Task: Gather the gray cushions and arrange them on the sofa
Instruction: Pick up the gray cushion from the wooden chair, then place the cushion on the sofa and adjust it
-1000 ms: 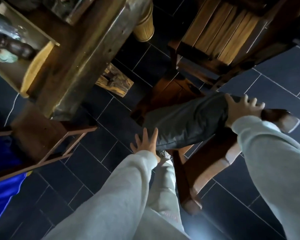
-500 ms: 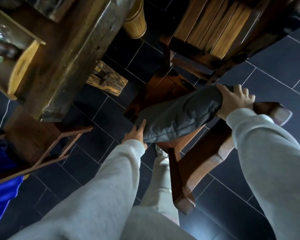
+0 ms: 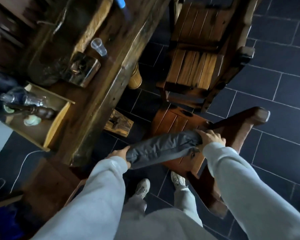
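Observation:
A gray cushion (image 3: 163, 149) hangs edge-on between my two hands, lifted above the seat of a wooden chair (image 3: 173, 120). My left hand (image 3: 119, 154) grips the cushion's lower left end. My right hand (image 3: 210, 138) holds its upper right end, close to the chair's armrest (image 3: 246, 118). No sofa is in view.
A heavy wooden table (image 3: 114, 66) stands at the left with a plastic cup (image 3: 99, 46) and a tray of glassware (image 3: 33, 108). A second wooden chair (image 3: 197, 66) sits beyond the first. My shoes (image 3: 142, 187) stand on dark floor tiles (image 3: 275, 153). A white cable (image 3: 21, 167) trails at left.
Both hands closed on the cushion and lifted it off the chair seat toward me. The view has risen, showing more of the tabletop and the second chair.

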`<state>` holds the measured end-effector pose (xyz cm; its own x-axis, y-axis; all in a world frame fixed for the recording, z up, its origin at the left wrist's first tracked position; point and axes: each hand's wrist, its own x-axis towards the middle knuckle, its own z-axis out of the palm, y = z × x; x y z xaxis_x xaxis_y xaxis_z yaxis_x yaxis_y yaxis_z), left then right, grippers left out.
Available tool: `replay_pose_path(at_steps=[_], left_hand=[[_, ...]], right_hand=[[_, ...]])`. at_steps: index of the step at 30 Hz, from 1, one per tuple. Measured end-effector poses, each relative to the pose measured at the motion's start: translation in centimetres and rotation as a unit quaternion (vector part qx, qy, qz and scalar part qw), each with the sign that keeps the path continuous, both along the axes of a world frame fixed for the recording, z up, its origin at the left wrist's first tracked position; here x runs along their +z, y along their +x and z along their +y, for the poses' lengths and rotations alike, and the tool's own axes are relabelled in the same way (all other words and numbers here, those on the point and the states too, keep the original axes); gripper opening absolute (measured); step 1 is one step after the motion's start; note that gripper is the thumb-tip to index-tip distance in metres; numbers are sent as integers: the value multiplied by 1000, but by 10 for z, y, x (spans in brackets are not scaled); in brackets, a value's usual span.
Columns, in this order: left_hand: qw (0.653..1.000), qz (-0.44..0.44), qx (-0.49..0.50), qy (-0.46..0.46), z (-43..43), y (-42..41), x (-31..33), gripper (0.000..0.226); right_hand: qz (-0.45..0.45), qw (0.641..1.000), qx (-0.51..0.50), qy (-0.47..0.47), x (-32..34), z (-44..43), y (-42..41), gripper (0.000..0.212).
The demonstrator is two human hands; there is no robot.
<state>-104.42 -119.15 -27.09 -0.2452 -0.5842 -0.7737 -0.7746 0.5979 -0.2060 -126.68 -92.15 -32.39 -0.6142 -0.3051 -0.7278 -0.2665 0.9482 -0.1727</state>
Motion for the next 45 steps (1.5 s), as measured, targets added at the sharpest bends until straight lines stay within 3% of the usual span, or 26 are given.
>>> replay_pose_path(at_steps=[5,11,16,21,25,32,34,41,45], left_hand=[[998,-7,-49,33,-52,40,13,78],[980,1,-194,47,-93,84,8,90],[940,-31,-330,81,-92,109,-5,93],[870,-76,-478,98,-36,107,-21,92],[799,-57,-588,114,45,122,-20,93],[658,-8,-738,154,223,180,-4,92],[634,19,-756,165,275,208,-2,87],[647,133,-696,281,433,316,15,63],[637,162,-623,424,506,365,32,54]], right_hand=[[-7,999,-47,15,17,-27,70,68],[-36,985,-170,23,12,-22,199,82],[-45,954,-286,73,6,-5,328,83],[-84,902,-413,96,16,43,438,87],[-67,844,-520,110,32,90,541,79],[-12,710,-694,120,49,154,724,76],[-7,671,-733,116,54,174,777,75],[58,541,-838,52,89,265,945,59],[126,452,-883,-25,118,320,1026,49]])
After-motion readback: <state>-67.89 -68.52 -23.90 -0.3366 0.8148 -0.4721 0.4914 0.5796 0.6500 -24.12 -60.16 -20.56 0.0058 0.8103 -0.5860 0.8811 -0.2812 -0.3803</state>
